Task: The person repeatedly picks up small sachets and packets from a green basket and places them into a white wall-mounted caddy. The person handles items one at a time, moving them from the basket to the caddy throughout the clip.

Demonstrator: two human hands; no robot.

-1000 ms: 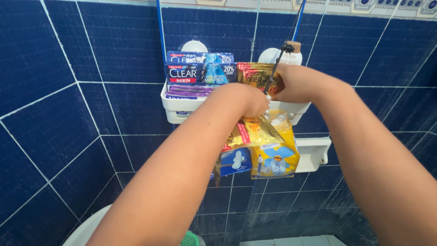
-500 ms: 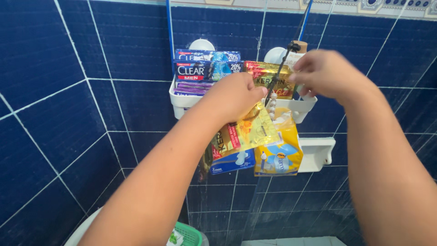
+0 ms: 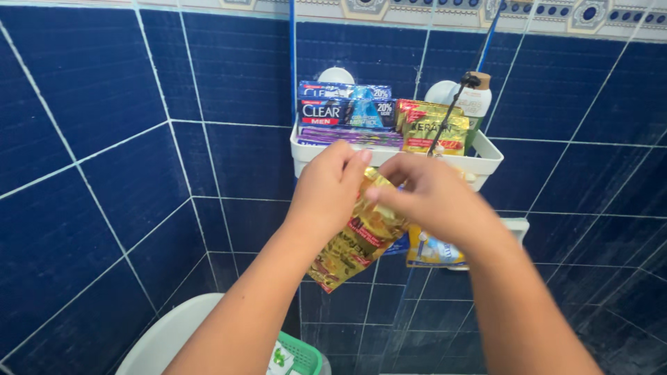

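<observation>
Just below the middle of the frame, I see a strip of gold sachets [image 3: 354, 243] hanging between both hands, its long axis running from upper right down to lower left. Its top end sits at the fingertips; its free end dangles toward the lower centre. My left hand [image 3: 330, 187] closes over the strip's upper left edge, thumb and fingers wrapped on it. My right hand [image 3: 434, 198] pinches the top corner from the right, fingers drawn narrow. Both hands are touching the strip, the left with the fuller grip, and the strip's length lies below and left of them.

Directly above, the white wall caddy [image 3: 486, 161] holds blue sachet strips [image 3: 345, 110], more gold sachets [image 3: 431, 128] and a small bottle [image 3: 477, 97]. Behind the right hand a yellow packet [image 3: 434, 251] hangs. Dark blue tiles [image 3: 104, 173] fill the wall, and a green basket [image 3: 300, 353] shows at the bottom edge.
</observation>
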